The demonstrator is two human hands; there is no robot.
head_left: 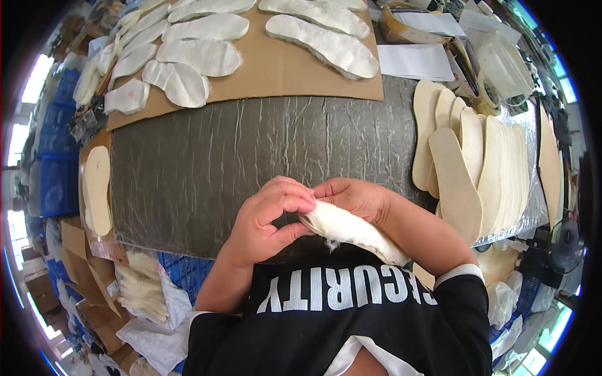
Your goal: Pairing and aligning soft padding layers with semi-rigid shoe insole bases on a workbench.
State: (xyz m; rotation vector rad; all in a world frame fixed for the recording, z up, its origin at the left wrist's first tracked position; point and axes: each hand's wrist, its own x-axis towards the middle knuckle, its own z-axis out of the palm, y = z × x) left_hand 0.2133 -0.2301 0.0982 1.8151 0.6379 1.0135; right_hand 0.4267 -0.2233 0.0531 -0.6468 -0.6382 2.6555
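Observation:
Close to my chest, over the table's near edge, I hold a cream fleecy insole [357, 230], seen nearly edge-on and slanting down to the right. My left hand [276, 213] pinches its left end between thumb and fingers. Behind the same end, my right hand [354, 197] is curled against the insole; its fingertips are partly hidden. A small tuft of white fluff [332, 245] hangs from the insole's lower side.
Stacked beige insoles [454, 182] lie on the right of the dark table [251, 156]. White fleecy insoles [323, 44] are spread over a cardboard sheet [263, 78] at the back. One more insole [98, 188] rests at the left edge. A translucent bucket [501, 66] stands back right.

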